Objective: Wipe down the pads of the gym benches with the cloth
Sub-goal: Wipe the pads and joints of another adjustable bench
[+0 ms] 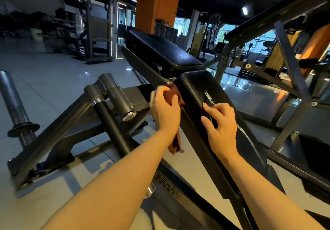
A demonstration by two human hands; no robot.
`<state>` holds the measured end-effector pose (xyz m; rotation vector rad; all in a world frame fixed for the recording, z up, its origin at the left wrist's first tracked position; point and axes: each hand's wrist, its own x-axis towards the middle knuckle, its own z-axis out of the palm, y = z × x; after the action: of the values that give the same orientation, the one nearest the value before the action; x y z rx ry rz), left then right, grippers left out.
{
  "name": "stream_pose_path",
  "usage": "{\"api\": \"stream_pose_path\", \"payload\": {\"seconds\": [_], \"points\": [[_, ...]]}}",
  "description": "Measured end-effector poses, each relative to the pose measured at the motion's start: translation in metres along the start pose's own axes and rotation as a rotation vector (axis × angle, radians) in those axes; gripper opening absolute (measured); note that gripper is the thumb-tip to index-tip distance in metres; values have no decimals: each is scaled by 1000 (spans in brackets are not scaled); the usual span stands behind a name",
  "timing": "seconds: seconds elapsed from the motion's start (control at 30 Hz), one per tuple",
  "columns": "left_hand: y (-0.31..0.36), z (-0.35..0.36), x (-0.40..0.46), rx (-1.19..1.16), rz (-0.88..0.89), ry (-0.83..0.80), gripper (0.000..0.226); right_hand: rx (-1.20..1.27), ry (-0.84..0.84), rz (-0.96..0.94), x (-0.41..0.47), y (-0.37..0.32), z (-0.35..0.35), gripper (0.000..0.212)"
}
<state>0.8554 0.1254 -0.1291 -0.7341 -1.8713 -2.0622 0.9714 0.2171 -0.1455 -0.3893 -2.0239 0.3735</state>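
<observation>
Cloth: rust-brown cloth (175,96), half hidden, bunched in left hand (165,108) at seat pad (196,87) left edge.
Right hand (220,122): grip loose, empty, fingertips on cracked black vinyl.

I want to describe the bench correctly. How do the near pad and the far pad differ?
The near pad has a torn strip on its surface, under the right hand; the far pad shows damage only on its side edge. Both hands are at the near pad, the left hand pressing the cloth to its side; nothing touches the far pad. Both are black and padded.
</observation>
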Motion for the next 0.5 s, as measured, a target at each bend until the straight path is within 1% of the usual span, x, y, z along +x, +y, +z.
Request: {"api": "stream_pose_path", "payload": {"seconds": [0.07,0.13,0.23,0.27,0.3,0.37,0.4,0.5], "points": [[7,7,10,-24,-12,25,14,-7,6,1,0,0,2,38],[4,11,-1,-12,-1,5,14,-19,5,-18,0,1,2,41],[-8,5,-36,49,71,-196,16,-38,-5,-42,0,1,0,43],[-12,2,-41,66,97,-235,16,-33,-9,-42,-1,2,-1,43],[-13,0,-39,67,110,-227,15,-21,-17,-36,-1,2,-2,42],[-8,0,-21,30,89,-115,15,11,-41,-19,-1,4,-3,38],[-2,3,-10,-6,60,-70,20,24,-46,-10,0,5,-3,37],[9,9,-4,-94,16,-50,29,43,-43,9,0,7,-4,36]]}}
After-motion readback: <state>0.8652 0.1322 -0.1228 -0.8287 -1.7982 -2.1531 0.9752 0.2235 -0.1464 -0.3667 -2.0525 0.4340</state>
